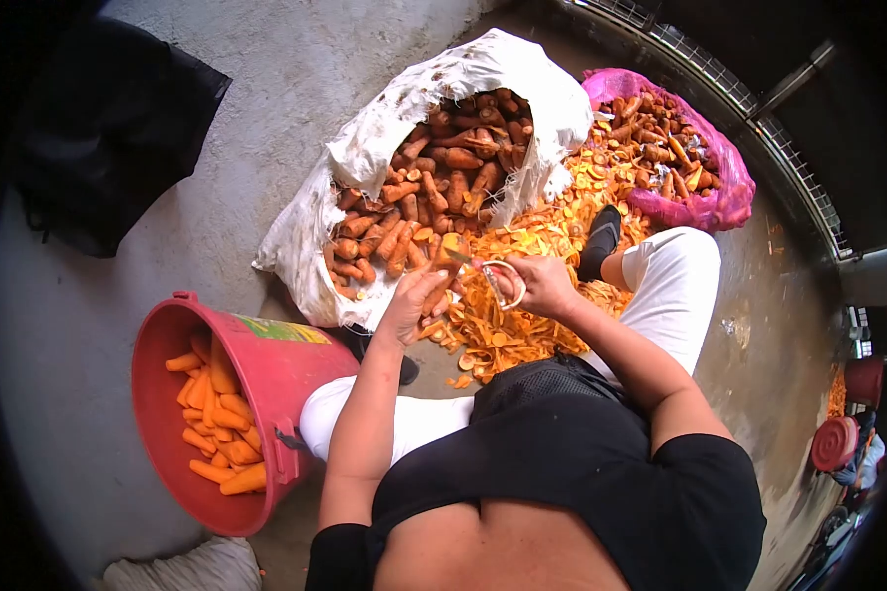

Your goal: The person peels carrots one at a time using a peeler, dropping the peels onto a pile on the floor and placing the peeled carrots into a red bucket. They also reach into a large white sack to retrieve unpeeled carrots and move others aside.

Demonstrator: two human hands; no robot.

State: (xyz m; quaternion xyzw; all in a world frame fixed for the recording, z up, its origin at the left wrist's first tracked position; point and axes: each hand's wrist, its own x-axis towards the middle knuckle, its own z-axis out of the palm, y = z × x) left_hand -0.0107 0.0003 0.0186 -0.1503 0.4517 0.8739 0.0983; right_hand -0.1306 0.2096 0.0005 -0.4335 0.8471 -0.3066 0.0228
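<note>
Both grips are closed. The left hand (416, 300) is wrapped around the lower part of a carrot (449, 254), whose tip points up and away from the body. The right hand (544, 286) pinches a white loop-handled peeler (504, 283), held just beside the carrot. The two hands meet above the person's knees, which are in white trousers (675, 286).

Nearest, at the person's left side, a red bucket (296, 374) stands tilted on the concrete floor (79, 325), its mouth turned toward the camera. Peeled carrots (217, 424) lie piled inside it.

Under the hands and running forward between the legs, a heap of orange peelings (508, 335) covers the floor. A black shoe (601, 234) rests at the edge of that heap.

Beyond the hands a white sack (522, 79) lies open on the floor with its rim rolled back. It is full of unpeeled carrots (443, 167), and its near edge touches the bucket's wall.

Farther to the right, beside the grated edge of the floor, a pink mesh sack (729, 192) holds more carrots (660, 148).

A black cloth (108, 128) lies at the far left of the floor, well apart from the rest.
</note>
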